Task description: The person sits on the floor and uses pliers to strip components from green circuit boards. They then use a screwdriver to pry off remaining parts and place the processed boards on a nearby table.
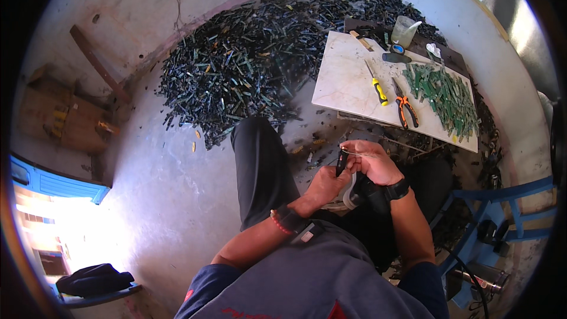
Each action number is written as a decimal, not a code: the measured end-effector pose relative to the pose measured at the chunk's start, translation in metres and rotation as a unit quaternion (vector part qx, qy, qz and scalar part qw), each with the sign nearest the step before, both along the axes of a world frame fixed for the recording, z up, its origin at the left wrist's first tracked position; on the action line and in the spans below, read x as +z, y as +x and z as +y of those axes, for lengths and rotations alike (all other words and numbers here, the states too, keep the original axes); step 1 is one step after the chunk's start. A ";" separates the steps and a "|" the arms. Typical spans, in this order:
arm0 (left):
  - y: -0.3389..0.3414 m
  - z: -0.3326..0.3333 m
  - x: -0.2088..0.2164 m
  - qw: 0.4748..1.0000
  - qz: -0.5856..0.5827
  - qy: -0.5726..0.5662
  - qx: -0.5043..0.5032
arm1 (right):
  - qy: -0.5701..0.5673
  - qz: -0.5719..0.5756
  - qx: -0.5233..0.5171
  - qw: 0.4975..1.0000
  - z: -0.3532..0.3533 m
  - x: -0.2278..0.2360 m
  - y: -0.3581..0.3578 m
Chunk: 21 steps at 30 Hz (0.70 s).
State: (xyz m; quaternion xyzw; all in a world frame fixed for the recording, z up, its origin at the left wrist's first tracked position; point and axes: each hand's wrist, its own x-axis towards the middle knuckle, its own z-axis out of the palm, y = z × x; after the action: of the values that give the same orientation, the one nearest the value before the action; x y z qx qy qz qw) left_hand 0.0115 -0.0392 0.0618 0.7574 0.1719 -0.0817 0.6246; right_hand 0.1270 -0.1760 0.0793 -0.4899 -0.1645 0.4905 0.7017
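Note:
In front of my lap my left hand [326,188] is closed around a small dark, narrow piece [341,163] that stands up from its fingers. My right hand [375,163] meets it from the right, its fingers bent in toward the top of that piece. A thin pale line, perhaps a wire or strip, crosses the right fingers; what they pinch is too small to name. Beyond my hands, a pale board [336,85] carries orange-and-black pliers [404,107], a yellow-handled screwdriver [379,90] and a heap of green strips [446,97].
A wide heap of dark strips [230,65] covers the floor ahead to the wall. The board also holds a plastic cup [404,32], a blue tape roll [397,49] and a dark-handled tool [396,58]. A blue chair [514,212] stands at right, dark cloth [95,280] at lower left.

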 end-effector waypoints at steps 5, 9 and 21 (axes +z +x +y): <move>0.001 -0.003 0.020 0.998 0.036 0.036 -0.030 | -0.027 0.026 0.024 0.999 -0.003 -0.005 0.005; -0.001 -0.003 -0.010 1.000 -0.014 0.000 -0.025 | -0.022 -0.037 0.017 0.999 0.004 0.000 -0.003; -0.001 0.002 -0.011 0.999 -0.025 -0.035 0.028 | -0.034 -0.406 -0.059 0.912 0.008 0.005 -0.012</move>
State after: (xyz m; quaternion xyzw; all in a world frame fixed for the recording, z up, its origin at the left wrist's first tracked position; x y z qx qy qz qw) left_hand 0.0109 -0.0377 0.0510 0.7320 0.1740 -0.0510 0.6567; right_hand 0.1154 -0.1677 0.0846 -0.6790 -0.3891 0.2127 0.5851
